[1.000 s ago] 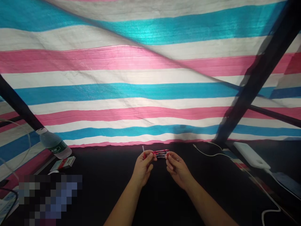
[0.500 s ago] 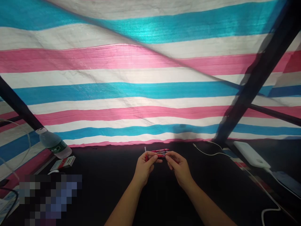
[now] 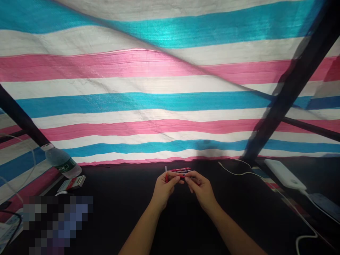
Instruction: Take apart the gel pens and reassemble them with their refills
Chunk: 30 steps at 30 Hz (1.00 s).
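My left hand [image 3: 165,187] is closed in a pinch on a small red pen part with a thin white refill [image 3: 166,170] sticking up out of the fingers. My right hand [image 3: 200,188] is closed too, its fingertips pinching a red piece right beside the left thumb. The two hands almost touch over a dark surface [image 3: 127,198]. Just beyond the fingers lie two or three red pens [image 3: 181,170] side by side on that surface.
A plastic water bottle [image 3: 61,162] lies at the left, with a small red and white box [image 3: 71,183] by it. A white cable [image 3: 233,170] and a white power bank [image 3: 283,174] are at the right. A striped tarp [image 3: 159,88] and dark poles rise behind.
My hands have come closer together, the right one moving left toward the left thumb. The white refill in my left hand has shifted slightly to the right.
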Each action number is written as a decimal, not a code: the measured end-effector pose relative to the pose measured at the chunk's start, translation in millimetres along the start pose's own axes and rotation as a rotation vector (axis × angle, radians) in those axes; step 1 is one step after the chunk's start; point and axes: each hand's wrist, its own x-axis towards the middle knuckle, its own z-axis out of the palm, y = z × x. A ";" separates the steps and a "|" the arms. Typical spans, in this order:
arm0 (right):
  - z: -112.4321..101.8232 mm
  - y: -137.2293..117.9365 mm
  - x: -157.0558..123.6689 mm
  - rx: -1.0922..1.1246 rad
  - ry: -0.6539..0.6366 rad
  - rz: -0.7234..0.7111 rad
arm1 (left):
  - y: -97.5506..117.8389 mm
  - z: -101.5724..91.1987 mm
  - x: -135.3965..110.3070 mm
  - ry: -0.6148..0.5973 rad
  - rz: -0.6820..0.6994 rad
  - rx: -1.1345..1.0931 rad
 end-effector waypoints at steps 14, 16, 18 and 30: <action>0.7 2.8 -1.1 -0.066 -0.027 -0.013 | -12.6 -4.3 5.0 0.015 0.126 0.087; 0.1 3.3 -2.1 -0.070 -0.052 -0.011 | -13.8 -4.5 5.6 0.009 0.146 0.105; -1.0 5.6 -2.6 -0.053 -0.084 -0.025 | -13.5 -4.5 6.0 0.038 0.167 0.117; -10.0 16.7 5.7 0.111 0.147 -0.051 | -4.5 -2.4 4.8 0.178 0.100 0.052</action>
